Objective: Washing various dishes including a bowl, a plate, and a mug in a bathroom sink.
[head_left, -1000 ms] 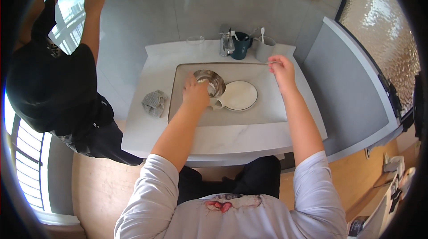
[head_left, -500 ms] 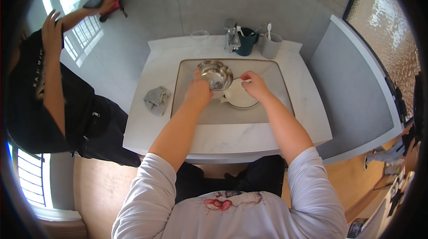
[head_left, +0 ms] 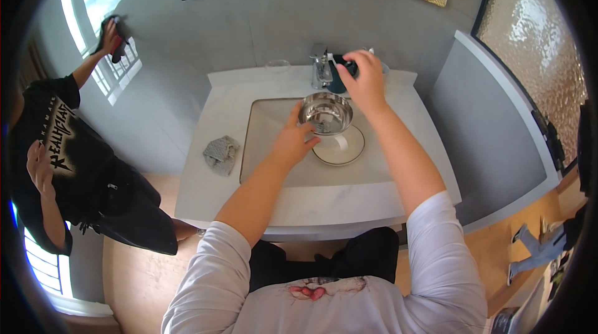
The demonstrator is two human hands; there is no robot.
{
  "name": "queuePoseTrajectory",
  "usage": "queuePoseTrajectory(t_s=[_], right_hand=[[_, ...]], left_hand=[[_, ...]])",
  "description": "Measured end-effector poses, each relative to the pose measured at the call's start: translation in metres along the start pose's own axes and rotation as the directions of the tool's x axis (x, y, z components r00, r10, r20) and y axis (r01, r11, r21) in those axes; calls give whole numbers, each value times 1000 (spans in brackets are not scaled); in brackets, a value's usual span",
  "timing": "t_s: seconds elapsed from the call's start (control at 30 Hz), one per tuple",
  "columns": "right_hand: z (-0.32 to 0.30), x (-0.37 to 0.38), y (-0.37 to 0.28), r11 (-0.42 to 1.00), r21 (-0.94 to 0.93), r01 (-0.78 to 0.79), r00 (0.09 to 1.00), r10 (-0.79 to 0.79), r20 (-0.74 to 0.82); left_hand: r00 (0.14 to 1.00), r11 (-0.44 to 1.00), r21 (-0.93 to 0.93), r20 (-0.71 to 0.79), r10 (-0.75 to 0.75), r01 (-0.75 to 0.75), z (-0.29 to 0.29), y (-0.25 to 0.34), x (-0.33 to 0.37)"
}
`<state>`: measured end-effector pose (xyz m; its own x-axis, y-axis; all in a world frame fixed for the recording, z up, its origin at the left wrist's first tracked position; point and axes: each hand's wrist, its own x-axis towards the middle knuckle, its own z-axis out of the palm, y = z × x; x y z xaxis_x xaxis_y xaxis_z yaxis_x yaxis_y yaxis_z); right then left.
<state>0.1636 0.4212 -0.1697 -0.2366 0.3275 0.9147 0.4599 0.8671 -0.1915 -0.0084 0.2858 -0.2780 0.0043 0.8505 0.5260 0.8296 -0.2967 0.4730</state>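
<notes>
Hands at a washbasin, seen from above. The left hand (head_left: 291, 142) grips the left side of a steel bowl (head_left: 325, 114) at centre frame, over the sink (head_left: 264, 127), just above a white plate (head_left: 341, 156). The right hand (head_left: 367, 82), upper centre, curls before a dark cup (head_left: 334, 87); whether it pinches anything cannot be told. A grey cloth (head_left: 220, 155) lies on the worktop (head_left: 311, 204), left.

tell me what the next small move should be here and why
Probably bring the right hand a little left to the tap: it is raised close by and seems to hold nothing, while the left hand holds the metal bowl over the sink, just in front of the tap.
</notes>
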Motion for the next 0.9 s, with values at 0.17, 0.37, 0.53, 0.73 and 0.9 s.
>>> queuePoseTrajectory(t_s=[0.17,0.37,0.53,0.73,0.9], right_hand=[[46,44,22,984,-154,93,968,-53,247],[70,58,16,929,-365,55,833,158,530],[75,59,26,950,-206,-233,842,303,446],[58,43,19,991,132,-1,987,-21,162],[-8,-16,-25,979,189,70,984,-99,147]], left_hand=[[998,994,-87,6,-60,60,2,-1,3],[996,996,-20,-4,-84,84,2,-8,3],[998,994,-104,-38,-41,37,9,-15,3],[994,980,-169,15,-106,107,10,-9,7],[994,986,-158,-92,-64,49,16,-25,2]])
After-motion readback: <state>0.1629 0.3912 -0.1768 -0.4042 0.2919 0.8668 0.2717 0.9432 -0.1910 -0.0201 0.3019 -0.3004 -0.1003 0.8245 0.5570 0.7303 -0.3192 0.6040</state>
